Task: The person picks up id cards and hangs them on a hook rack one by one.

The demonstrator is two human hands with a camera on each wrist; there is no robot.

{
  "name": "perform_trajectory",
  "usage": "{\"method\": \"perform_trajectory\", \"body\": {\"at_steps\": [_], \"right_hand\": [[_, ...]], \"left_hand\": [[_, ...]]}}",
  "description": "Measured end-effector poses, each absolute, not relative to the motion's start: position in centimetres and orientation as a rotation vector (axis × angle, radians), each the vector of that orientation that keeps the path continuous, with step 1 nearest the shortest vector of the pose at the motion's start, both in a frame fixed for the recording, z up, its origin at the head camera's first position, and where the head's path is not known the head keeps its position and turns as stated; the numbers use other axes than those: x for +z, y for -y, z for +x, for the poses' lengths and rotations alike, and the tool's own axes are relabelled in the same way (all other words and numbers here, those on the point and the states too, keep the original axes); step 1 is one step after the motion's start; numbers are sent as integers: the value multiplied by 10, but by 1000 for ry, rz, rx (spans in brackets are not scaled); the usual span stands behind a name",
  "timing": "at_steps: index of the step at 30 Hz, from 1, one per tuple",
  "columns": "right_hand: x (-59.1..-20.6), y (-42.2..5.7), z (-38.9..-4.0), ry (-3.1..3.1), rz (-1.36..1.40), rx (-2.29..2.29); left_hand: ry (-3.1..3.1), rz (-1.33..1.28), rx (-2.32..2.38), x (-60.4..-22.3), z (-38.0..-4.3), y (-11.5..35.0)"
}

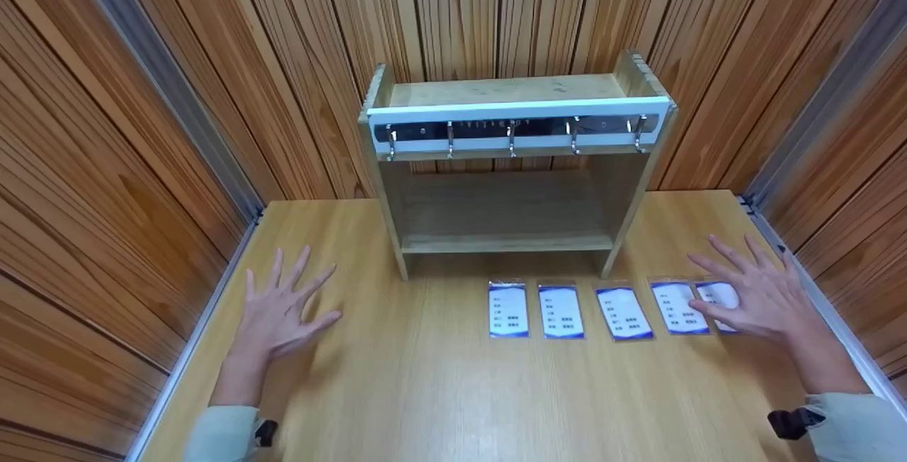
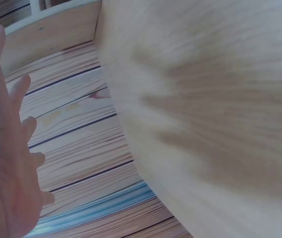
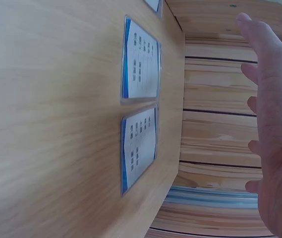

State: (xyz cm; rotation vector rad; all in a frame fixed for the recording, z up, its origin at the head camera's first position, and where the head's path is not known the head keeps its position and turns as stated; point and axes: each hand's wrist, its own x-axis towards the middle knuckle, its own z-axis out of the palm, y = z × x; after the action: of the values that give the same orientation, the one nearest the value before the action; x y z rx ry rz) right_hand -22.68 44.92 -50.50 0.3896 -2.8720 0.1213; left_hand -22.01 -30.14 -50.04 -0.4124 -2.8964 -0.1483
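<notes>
Cards: I see five — white, blue-edged, in a row.
Left hand: fingers spread wide, holding nothing.
Right hand: equally splayed, empty — above the rightmost card.

The table, with a wood-grain surface, forms the supporting plane. A wooden shelf unit stands upright on it at 12 o'clock, resting on its side panels. Five white cards with blue ends lie in a row in front of the unit, extending from near the table's centre towards 3 o'clock; the outermost two lie just beside each other.
</notes>
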Motion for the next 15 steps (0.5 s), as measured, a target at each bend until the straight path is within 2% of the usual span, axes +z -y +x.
{"method": "perform_trajectory", "body": {"at_steps": [6,15], "right_hand": [[-508,-455,-223,2860,368,118],[-511,-459,-219,2955,292,236]], "left_hand": [[2900,-412,-177,-493,-225,304],[2855,-450,-490,-477,-233,298]]}}
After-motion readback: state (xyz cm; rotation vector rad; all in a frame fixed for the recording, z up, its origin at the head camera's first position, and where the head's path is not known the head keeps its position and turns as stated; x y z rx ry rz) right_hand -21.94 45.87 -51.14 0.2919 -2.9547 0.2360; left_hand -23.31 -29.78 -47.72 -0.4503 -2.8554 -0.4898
